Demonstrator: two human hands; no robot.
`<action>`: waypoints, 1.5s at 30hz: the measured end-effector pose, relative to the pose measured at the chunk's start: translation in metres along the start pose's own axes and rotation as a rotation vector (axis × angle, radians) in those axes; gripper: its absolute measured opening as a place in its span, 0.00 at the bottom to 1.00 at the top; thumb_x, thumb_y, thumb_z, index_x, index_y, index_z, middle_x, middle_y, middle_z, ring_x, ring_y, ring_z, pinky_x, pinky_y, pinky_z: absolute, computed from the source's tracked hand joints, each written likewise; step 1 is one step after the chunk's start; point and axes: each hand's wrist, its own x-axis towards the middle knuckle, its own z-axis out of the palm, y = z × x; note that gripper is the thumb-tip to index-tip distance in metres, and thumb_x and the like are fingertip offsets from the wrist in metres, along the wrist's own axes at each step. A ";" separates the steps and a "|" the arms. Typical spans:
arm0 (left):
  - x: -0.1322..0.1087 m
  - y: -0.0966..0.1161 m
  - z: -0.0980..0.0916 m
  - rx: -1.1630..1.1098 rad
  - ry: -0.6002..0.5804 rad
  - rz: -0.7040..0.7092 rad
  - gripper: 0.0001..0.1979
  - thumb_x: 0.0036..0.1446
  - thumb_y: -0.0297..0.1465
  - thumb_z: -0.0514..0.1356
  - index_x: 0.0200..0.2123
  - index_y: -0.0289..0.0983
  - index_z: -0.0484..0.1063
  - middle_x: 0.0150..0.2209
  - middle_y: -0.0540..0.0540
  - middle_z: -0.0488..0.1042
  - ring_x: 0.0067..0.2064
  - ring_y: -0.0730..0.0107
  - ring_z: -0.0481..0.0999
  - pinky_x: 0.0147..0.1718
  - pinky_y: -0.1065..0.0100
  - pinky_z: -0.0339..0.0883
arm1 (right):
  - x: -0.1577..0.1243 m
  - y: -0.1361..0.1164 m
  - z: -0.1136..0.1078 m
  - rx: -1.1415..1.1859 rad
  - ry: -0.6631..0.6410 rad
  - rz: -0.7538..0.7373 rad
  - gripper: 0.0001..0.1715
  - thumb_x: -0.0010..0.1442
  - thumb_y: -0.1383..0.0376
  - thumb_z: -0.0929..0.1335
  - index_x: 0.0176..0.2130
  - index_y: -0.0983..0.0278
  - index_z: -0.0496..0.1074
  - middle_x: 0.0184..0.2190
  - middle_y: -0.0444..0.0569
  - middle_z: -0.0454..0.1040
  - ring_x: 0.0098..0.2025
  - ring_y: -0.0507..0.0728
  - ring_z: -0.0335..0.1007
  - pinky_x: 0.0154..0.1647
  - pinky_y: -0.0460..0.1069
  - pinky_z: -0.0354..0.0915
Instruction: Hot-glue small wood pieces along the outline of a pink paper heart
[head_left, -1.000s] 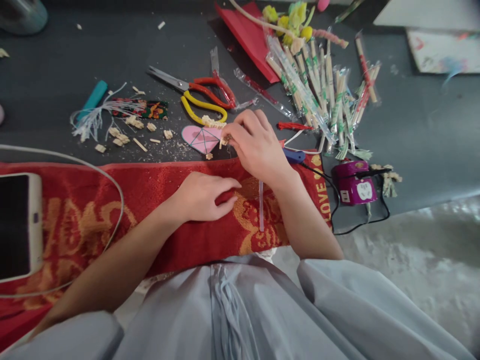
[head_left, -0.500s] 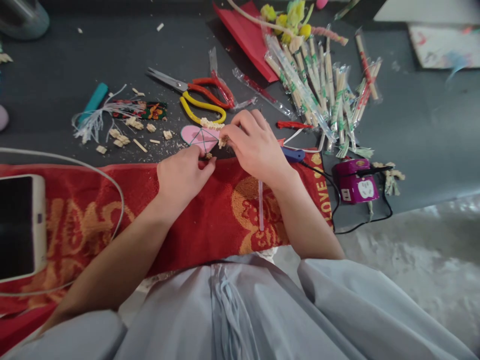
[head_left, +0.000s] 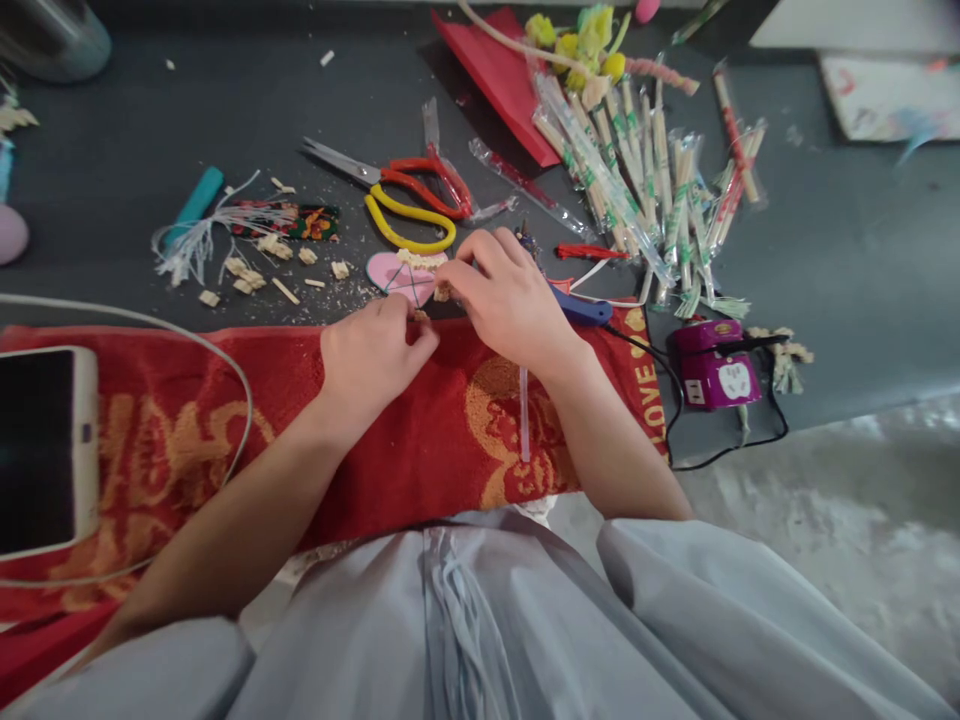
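Note:
A pink heart-shaped cutout [head_left: 396,276] lies on the dark table just beyond a red towel [head_left: 187,430]. Small pale wooden pieces line its top edge. My right hand [head_left: 510,300] is closed in a pinch on a small pale wooden piece [head_left: 442,292] at the heart's right edge. My left hand [head_left: 369,355] rests on the towel's far edge, fingers curled, tips touching a small chip [head_left: 417,315] just below the heart. A thin clear stick [head_left: 523,415] lies on the towel under my right wrist.
Yellow-handled pliers [head_left: 409,215] and red-handled scissors [head_left: 390,178] lie behind the heart. Wrapped chopsticks [head_left: 645,180] pile at the right, with a purple glue gun [head_left: 709,365] and its black cord. A phone [head_left: 45,450] sits on the towel's left; wood chips [head_left: 247,270] scatter nearby.
My left hand moved from the middle of the towel up to its far edge, beside the pink heart. My right hand stayed pinched at the heart's right edge.

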 end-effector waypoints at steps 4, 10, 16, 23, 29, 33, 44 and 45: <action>-0.010 0.006 -0.006 0.005 -0.045 0.043 0.17 0.62 0.39 0.53 0.44 0.36 0.77 0.39 0.40 0.82 0.39 0.56 0.82 0.31 0.64 0.66 | 0.002 -0.007 -0.004 -0.031 -0.067 -0.007 0.21 0.74 0.66 0.54 0.48 0.59 0.73 0.49 0.52 0.69 0.54 0.61 0.62 0.56 0.58 0.64; -0.016 0.010 -0.007 0.012 -0.085 0.068 0.16 0.61 0.39 0.54 0.43 0.35 0.76 0.37 0.39 0.81 0.39 0.53 0.82 0.31 0.63 0.65 | 0.003 -0.012 -0.001 -0.043 -0.125 -0.046 0.19 0.73 0.66 0.57 0.48 0.59 0.75 0.48 0.53 0.72 0.54 0.62 0.64 0.56 0.58 0.64; -0.017 0.009 0.000 0.005 -0.094 0.053 0.17 0.63 0.39 0.51 0.42 0.36 0.76 0.36 0.39 0.81 0.38 0.50 0.82 0.30 0.62 0.63 | -0.009 0.002 -0.023 -0.008 -0.074 0.059 0.16 0.68 0.68 0.62 0.51 0.60 0.74 0.43 0.53 0.74 0.51 0.64 0.68 0.56 0.63 0.65; -0.014 0.010 -0.004 -0.017 -0.161 0.005 0.19 0.63 0.46 0.53 0.44 0.38 0.74 0.38 0.41 0.81 0.40 0.51 0.82 0.32 0.63 0.65 | -0.037 0.033 -0.054 -0.128 -0.104 0.366 0.19 0.65 0.58 0.68 0.54 0.60 0.72 0.49 0.57 0.75 0.57 0.71 0.68 0.58 0.69 0.65; -0.013 0.014 -0.008 0.031 -0.133 -0.055 0.24 0.64 0.46 0.53 0.55 0.36 0.69 0.40 0.40 0.81 0.42 0.52 0.82 0.33 0.64 0.67 | -0.041 0.036 -0.058 -0.139 -0.227 0.428 0.18 0.61 0.59 0.71 0.50 0.63 0.75 0.48 0.58 0.77 0.55 0.70 0.72 0.57 0.65 0.67; -0.012 0.012 -0.006 0.027 -0.143 -0.028 0.21 0.67 0.43 0.50 0.53 0.37 0.71 0.44 0.40 0.81 0.42 0.52 0.82 0.35 0.63 0.68 | -0.039 0.031 -0.061 -0.129 -0.270 0.451 0.21 0.59 0.57 0.73 0.50 0.65 0.76 0.50 0.60 0.77 0.55 0.71 0.72 0.56 0.63 0.68; -0.002 0.012 0.002 -0.109 -0.072 -0.030 0.17 0.64 0.40 0.53 0.49 0.39 0.74 0.35 0.45 0.81 0.38 0.57 0.82 0.32 0.64 0.64 | -0.047 0.036 -0.054 -0.236 -0.288 0.461 0.22 0.54 0.60 0.74 0.48 0.66 0.75 0.47 0.62 0.76 0.51 0.73 0.73 0.50 0.65 0.69; -0.001 0.012 0.002 -0.126 -0.066 -0.032 0.16 0.63 0.40 0.54 0.48 0.39 0.74 0.34 0.46 0.81 0.38 0.57 0.82 0.32 0.65 0.64 | -0.048 0.038 -0.053 -0.253 -0.282 0.452 0.20 0.55 0.60 0.74 0.47 0.65 0.75 0.45 0.61 0.76 0.49 0.72 0.73 0.48 0.64 0.69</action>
